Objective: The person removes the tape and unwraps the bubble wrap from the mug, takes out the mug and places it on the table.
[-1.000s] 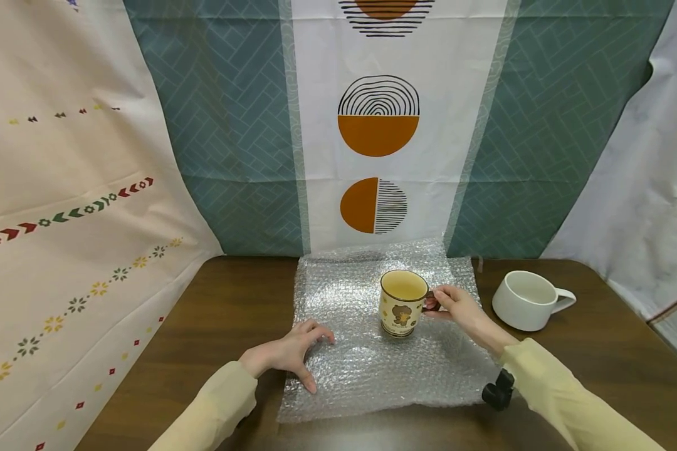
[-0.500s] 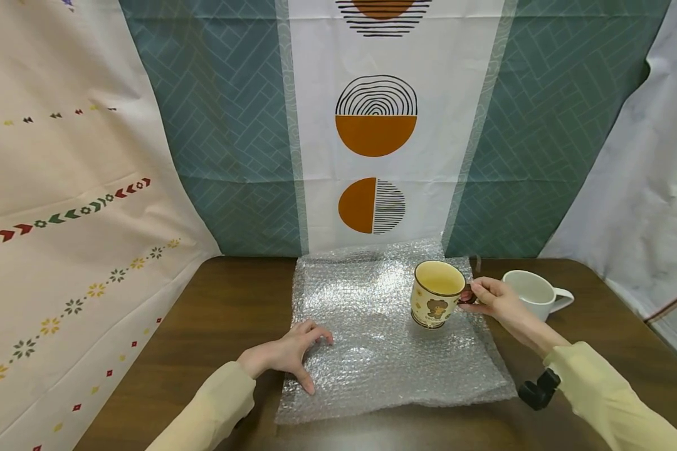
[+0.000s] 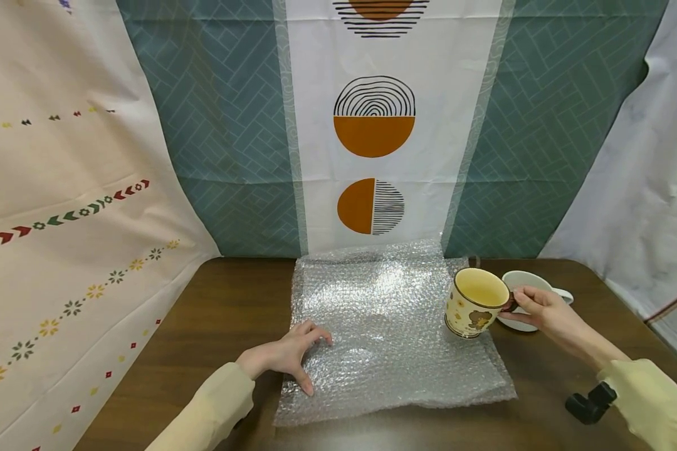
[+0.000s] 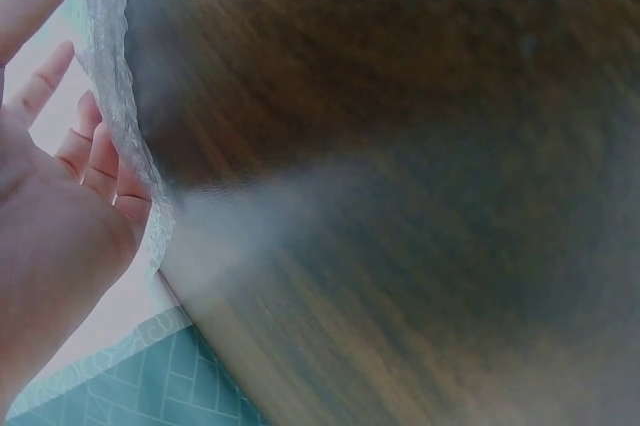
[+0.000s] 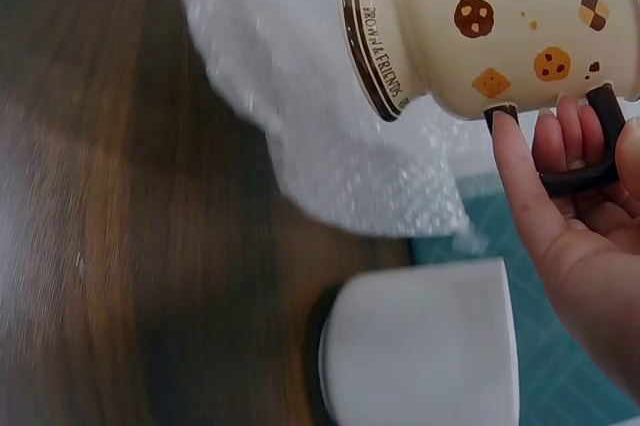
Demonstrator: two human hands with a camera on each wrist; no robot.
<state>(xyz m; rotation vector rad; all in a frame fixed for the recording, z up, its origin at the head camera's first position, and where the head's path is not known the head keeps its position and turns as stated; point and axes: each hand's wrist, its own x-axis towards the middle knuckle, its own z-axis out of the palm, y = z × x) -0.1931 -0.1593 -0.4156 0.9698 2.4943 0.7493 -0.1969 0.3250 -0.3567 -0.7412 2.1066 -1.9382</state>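
Observation:
A cream-yellow mug [image 3: 469,307] with a brown rim, brown handle and bear print is in my right hand [image 3: 553,316], whose fingers grip the handle. In the right wrist view the mug [image 5: 500,26] is held up off the table, its base showing beside the bubble wrap [image 5: 320,116]. My left hand [image 3: 284,356] rests at the left edge of the bubble wrap sheet [image 3: 372,357], fingers spread and loosely bent. In the left wrist view, the fingers [image 4: 100,161] are partly behind the wrap's edge.
A white mug [image 3: 524,280] stands on the brown wooden table [image 3: 242,300] at the right, partly hidden behind the yellow mug and right hand. Patterned cloths [image 3: 231,138] hang behind the table and at both sides.
My right hand has carried the yellow mug rightward from over the middle of the bubble wrap to its right edge, in front of the white mug. The left hand stays in place.

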